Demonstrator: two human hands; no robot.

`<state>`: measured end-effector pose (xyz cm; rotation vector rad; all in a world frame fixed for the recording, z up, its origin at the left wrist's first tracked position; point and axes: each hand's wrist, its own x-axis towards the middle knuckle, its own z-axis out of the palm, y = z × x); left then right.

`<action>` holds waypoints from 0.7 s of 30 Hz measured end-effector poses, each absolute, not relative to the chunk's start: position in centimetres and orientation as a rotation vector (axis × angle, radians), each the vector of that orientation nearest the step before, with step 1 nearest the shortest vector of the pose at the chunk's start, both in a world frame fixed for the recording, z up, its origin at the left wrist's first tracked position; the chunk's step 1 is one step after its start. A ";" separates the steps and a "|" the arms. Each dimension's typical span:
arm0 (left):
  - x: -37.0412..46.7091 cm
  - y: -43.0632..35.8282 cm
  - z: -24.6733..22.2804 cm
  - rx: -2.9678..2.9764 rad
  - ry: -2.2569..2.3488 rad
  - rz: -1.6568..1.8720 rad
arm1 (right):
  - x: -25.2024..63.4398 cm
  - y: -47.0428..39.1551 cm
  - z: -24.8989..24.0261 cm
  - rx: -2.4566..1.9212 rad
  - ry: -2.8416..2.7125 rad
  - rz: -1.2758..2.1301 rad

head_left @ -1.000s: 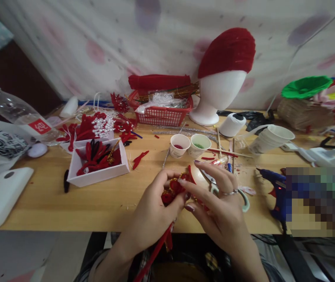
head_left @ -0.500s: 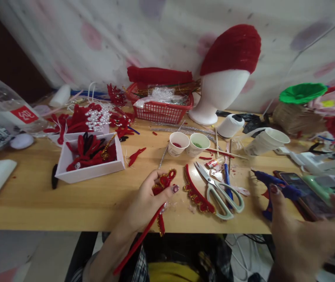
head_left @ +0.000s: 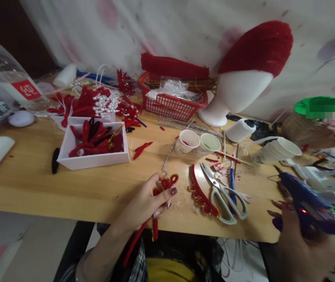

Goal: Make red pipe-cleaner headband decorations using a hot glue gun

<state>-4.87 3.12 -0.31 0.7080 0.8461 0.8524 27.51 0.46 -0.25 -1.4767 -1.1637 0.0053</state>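
Between the fingers of my left hand [head_left: 148,201] is a red fuzzy ornament with gold edging [head_left: 166,182]; its looped end sticks out past my thumb, and red strips hang below my palm. At the right, my right hand [head_left: 305,243] is closed around the handle of a blue glue gun [head_left: 308,196], lifted off the table, with a small red light glowing on its side. Scissors [head_left: 218,192] with pale green handles lie open between my hands. Beside them rests a curved red trim with gold scallops [head_left: 202,196].
A white box [head_left: 96,160] of red and black fuzzy pieces stands left. Two paper cups [head_left: 187,141] sit mid-table, before a red basket [head_left: 173,107] and a white foam head [head_left: 240,90] in a red cap. Thread [head_left: 240,130] and stacked cups [head_left: 277,150] are behind the scissors.
My right hand has taken hold of the glue gun and raised it from the table. My left hand still holds the red ornament. The camera view has shifted and tilted slightly.
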 end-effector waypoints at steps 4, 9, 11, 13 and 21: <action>-5.0 2.8 -0.5 0.641 0.805 0.876 | 21.8 -0.8 1.2 -1.411 -1.144 0.077; -5.2 2.5 -0.7 0.629 0.810 0.867 | 18.3 0.1 0.5 -1.196 -1.630 0.156; -5.2 2.4 -0.9 0.671 0.814 0.833 | 17.8 0.8 0.4 -1.160 -1.789 0.210; -5.2 2.3 -1.0 0.703 0.808 0.794 | 17.6 1.2 0.6 -1.108 -1.898 0.229; -5.2 2.4 -0.7 0.724 0.797 0.758 | 17.3 0.5 1.3 -1.084 -1.981 0.161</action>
